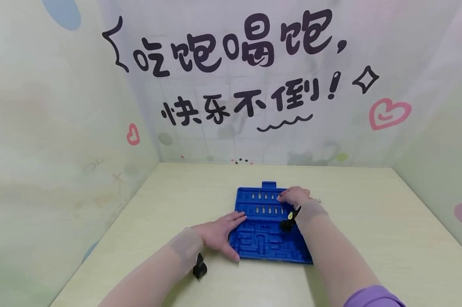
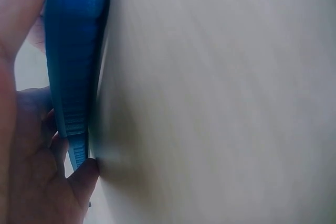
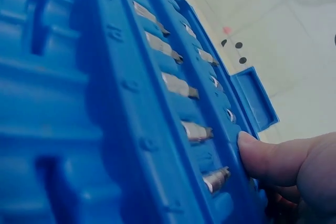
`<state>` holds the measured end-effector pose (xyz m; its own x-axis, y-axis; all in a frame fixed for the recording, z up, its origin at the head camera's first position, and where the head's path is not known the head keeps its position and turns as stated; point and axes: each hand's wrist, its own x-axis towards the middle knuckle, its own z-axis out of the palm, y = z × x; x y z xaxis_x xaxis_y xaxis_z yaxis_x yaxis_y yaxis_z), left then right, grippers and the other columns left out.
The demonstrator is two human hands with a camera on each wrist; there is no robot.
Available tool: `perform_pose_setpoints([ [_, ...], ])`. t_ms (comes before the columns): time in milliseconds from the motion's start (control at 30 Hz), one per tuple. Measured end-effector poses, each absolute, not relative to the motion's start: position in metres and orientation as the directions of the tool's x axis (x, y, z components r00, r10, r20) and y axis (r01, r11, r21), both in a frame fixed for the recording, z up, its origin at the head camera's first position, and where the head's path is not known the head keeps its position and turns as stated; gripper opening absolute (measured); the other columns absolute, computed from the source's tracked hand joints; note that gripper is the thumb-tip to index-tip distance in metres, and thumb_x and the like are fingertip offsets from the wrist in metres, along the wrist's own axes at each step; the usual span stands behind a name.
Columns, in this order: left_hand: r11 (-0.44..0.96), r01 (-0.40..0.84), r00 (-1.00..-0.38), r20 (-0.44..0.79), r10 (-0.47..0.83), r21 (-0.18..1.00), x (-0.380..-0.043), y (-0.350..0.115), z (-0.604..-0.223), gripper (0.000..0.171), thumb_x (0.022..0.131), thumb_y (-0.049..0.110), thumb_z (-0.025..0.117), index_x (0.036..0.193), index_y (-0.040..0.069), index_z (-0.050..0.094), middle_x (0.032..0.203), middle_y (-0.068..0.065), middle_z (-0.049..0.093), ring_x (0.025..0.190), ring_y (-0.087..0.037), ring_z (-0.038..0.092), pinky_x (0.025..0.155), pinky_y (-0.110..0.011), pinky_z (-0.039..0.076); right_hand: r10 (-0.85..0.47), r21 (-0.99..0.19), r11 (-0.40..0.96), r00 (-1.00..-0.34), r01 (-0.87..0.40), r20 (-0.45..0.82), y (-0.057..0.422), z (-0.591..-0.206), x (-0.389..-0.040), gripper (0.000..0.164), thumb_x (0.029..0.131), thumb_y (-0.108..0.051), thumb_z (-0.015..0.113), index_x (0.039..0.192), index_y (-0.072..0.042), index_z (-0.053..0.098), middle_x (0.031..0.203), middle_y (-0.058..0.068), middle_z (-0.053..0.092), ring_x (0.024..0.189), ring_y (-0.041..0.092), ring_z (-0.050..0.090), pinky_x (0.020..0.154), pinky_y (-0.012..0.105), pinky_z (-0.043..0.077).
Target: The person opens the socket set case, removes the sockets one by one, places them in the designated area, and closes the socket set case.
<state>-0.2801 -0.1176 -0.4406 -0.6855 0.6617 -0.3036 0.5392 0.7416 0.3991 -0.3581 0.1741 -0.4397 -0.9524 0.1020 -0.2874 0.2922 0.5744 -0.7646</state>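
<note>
An unfolded blue plastic case [image 1: 259,256] lies on the table with two rows of small metal screwdriver bits [image 1: 269,209] in its far half. My left hand [image 1: 217,233] rests spread along its left side, fingers over the edge and thumb at the near corner. In the left wrist view, the fingers lie along the case's side wall [image 2: 76,72]. At the far right corner is my right hand [image 1: 295,196]; its thumb [image 3: 262,156] presses at the end of the far row. Its other fingers are mostly hidden, so I cannot tell what they hold.
A short silver piece [image 1: 317,200] shows just past the right hand. The case's near half [image 1: 250,238] has moulded recesses, and a latch tab [image 1: 269,185] sticks out at its far edge. Printed walls [image 1: 231,145] enclose the pale table [image 1: 369,221] at the back and sides.
</note>
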Motion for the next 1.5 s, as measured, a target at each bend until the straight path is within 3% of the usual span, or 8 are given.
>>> perform_pose_setpoints([
  [167,0.739,0.542,-0.684,-0.3,0.665,0.4,-0.281,-0.118,-0.439,0.118,0.067,0.066,0.076,0.156,0.026,0.011,0.161,0.009,0.001,0.147,-0.019,0.001,0.114,-0.049,0.019,0.106,-0.757,0.595,-0.96,0.27,-0.259,0.172,-0.44,-0.357,0.031,0.089,-0.021,0.071,0.114,-0.002,0.069,0.13,0.028,0.039,0.126,0.045,0.022,0.107,0.064,0.006],
  [400,0.739,0.543,-0.683,-0.302,0.665,0.399,-0.28,-0.119,-0.44,0.117,0.067,0.065,0.076,0.156,0.025,0.011,0.161,0.009,0.002,0.147,-0.018,0.0,0.114,-0.047,0.019,0.127,-0.765,0.584,-0.962,0.271,-0.244,0.172,-0.443,-0.354,0.03,0.089,-0.023,0.071,0.113,-0.006,0.07,0.134,0.03,0.032,0.125,0.051,0.018,0.103,0.064,0.012],
  [867,0.742,0.534,-0.684,-0.308,0.661,0.406,-0.279,-0.118,-0.439,0.119,0.066,0.066,0.077,0.156,0.027,0.011,0.161,0.01,0.001,0.147,-0.016,0.0,0.114,-0.047,0.02,0.075,-0.763,0.598,-0.966,0.243,-0.249,0.181,-0.439,-0.35,0.029,0.089,-0.027,0.071,0.11,-0.007,0.071,0.137,0.03,0.027,0.124,0.052,0.017,0.104,0.066,0.01],
  [1233,0.739,0.536,-0.68,-0.31,0.664,0.409,-0.28,-0.118,-0.44,0.119,0.065,0.065,0.078,0.156,0.027,0.011,0.161,0.01,0.001,0.147,-0.016,0.001,0.114,-0.046,0.02,0.039,-0.729,0.654,-0.971,0.202,-0.234,0.19,-0.448,-0.357,0.036,0.086,-0.036,0.072,0.113,-0.012,0.072,0.134,0.028,0.031,0.115,0.047,0.022,0.099,0.063,0.023],
  [1500,0.741,0.538,-0.681,-0.31,0.663,0.403,-0.282,-0.118,-0.442,0.119,0.065,0.065,0.078,0.156,0.028,0.01,0.161,0.011,0.0,0.147,-0.017,0.001,0.114,-0.046,0.02,0.056,-0.756,0.617,-0.97,0.22,-0.237,0.188,-0.447,-0.356,0.03,0.086,-0.033,0.073,0.107,-0.011,0.073,0.132,0.025,0.031,0.115,0.045,0.021,0.099,0.063,0.02],
])
